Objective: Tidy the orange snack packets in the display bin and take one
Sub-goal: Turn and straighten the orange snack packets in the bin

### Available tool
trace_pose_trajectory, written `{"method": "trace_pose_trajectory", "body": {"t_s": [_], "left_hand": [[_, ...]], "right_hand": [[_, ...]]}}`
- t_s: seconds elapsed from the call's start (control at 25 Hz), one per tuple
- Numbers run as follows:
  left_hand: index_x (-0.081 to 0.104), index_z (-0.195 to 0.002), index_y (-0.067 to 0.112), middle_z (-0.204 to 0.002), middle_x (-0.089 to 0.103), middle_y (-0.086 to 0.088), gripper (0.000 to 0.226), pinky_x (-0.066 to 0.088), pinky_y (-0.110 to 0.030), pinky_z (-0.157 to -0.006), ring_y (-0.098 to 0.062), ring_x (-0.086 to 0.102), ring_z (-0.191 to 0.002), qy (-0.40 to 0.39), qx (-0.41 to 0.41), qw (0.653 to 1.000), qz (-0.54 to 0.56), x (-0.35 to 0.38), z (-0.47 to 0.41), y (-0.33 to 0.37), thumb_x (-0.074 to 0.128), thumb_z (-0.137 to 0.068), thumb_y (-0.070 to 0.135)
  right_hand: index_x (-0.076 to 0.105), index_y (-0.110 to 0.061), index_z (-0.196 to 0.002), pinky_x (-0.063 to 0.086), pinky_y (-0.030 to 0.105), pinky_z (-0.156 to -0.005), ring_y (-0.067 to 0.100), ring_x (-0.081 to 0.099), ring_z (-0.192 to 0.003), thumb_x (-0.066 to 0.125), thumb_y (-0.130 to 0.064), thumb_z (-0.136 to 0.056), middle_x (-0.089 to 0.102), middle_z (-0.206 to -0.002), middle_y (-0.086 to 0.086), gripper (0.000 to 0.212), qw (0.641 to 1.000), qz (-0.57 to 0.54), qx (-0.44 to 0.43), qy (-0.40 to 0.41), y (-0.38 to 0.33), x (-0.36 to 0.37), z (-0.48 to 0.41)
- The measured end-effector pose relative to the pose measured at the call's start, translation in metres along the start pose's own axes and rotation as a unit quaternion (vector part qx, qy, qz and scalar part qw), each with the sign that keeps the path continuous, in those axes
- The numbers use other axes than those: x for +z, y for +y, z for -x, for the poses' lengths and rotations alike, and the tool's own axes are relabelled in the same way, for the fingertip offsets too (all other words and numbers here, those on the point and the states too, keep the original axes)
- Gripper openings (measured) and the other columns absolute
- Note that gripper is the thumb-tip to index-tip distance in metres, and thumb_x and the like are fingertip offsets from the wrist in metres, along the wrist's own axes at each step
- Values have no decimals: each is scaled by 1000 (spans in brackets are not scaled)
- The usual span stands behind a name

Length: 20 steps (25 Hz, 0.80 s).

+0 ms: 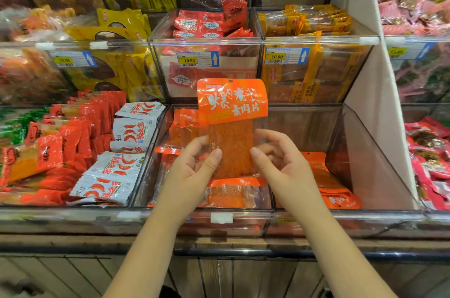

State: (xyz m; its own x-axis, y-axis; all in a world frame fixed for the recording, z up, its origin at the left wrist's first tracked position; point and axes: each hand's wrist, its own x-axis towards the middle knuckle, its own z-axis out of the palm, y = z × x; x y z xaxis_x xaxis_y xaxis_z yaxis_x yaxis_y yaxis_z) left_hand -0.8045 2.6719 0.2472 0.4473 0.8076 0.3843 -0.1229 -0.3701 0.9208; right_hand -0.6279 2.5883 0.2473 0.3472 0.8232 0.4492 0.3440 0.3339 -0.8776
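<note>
Both hands pinch one orange snack packet [231, 112] by its lower corners. The left hand [192, 163] has its thumb pressed on the front and its fingers behind. The right hand [282, 163] mirrors that grip, its curled fingers showing through the clear film. The packet stands upright, lifted above the clear bin [304, 127], where other orange packets [231, 194] lie flat. Both forearms reach up from the lower edge and angle inward.

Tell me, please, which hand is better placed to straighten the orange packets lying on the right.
The right hand: it is next to that pile, while the left hand, farther away, also grips the upright packet.
</note>
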Motion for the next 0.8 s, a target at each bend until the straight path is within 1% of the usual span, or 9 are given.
{"method": "trace_pose_trajectory", "body": {"t_s": [0.08, 0.12, 0.2, 0.28, 0.36, 0.44, 0.56, 0.72, 0.8], "left_hand": [[61, -126, 27, -118, 73, 14, 35, 54, -20, -88, -6, 68, -111, 4, 0, 1000, 9, 1, 0, 1, 60, -91, 32], [61, -124, 29, -114, 73, 15, 34, 55, -21, -88, -5, 68, -110, 10, -1, 1000, 10, 2, -1, 2, 59, -91, 32], [60, -125, 30, -110, 74, 12, 31, 57, -29, -91, -7, 68, -109, 22, -3, 1000, 6, 1, -2, 1, 57, -94, 32], [60, -126, 29, -111, 73, 9, 29, 56, -35, -96, -9, 68, -110, 27, 0, 1000, -8, -1, -2, -1, 56, -97, 31], [61, -124, 33, -111, 73, 9, 27, 55, -37, -97, -9, 67, -111, 30, 0, 999, -14, -2, -2, -2, 57, -97, 34], [62, -122, 34, -110, 73, 9, 25, 55, -34, -95, -9, 68, -109, 32, 1, 999, -15, -1, -1, -1, 57, -98, 32], [61, -125, 28, -110, 73, 7, 26, 56, -31, -94, -9, 68, -108, 31, 3, 999, -15, -1, -1, 0, 56, -100, 28], [62, -121, 30, -108, 74, 12, 22, 56, -21, -83, -5, 69, -105, 26, 1, 1000, -9, 0, 0, 3, 56, -101, 22], [62, -120, 31, -110, 74, 14, 23, 56, -22, -82, -5, 69, -107, 27, 0, 1000, -6, 1, 0, 3, 58, -97, 27]], "right_hand": [[60, -34, -128, 61, 33, -81, 14, 71, -88, 65, -26, -98, 72, -88, -4, 31, 1000, -2, -6, -7, 1, 0, 0], [61, -35, -126, 61, 37, -82, 16, 70, -88, 64, -26, -99, 71, -87, -2, 29, 1000, 2, -7, 0, 3, 0, 0], [62, -38, -125, 60, 43, -85, 18, 69, -91, 64, -29, -98, 70, -87, -2, 28, 1000, 4, -6, 8, 5, -2, -1], [62, -40, -124, 60, 41, -86, 17, 68, -92, 64, -30, -98, 69, -88, -3, 27, 1000, 3, -7, 5, 6, -2, -1], [61, -42, -122, 60, 38, -86, 16, 68, -92, 63, -31, -98, 69, -88, -4, 26, 1000, 6, -7, 3, 5, -2, 0], [61, -45, -118, 60, 37, -85, 14, 68, -92, 62, -34, -97, 69, -90, -5, 24, 1000, 13, -8, 1, 4, -3, 0], [62, -47, -115, 60, 38, -86, 13, 68, -94, 61, -41, -96, 70, -93, -8, 21, 1000, 27, -10, 1, 4, -3, 0], [63, -44, -115, 60, 40, -85, 14, 68, -94, 61, -34, -99, 70, -93, -8, 19, 1000, 25, -8, 7, 3, -3, 1], [62, -40, -120, 61, 41, -85, 12, 69, -98, 60, -37, -98, 72, -99, -9, 22, 1000, 20, -1, 5, 2, -3, 1]]}}
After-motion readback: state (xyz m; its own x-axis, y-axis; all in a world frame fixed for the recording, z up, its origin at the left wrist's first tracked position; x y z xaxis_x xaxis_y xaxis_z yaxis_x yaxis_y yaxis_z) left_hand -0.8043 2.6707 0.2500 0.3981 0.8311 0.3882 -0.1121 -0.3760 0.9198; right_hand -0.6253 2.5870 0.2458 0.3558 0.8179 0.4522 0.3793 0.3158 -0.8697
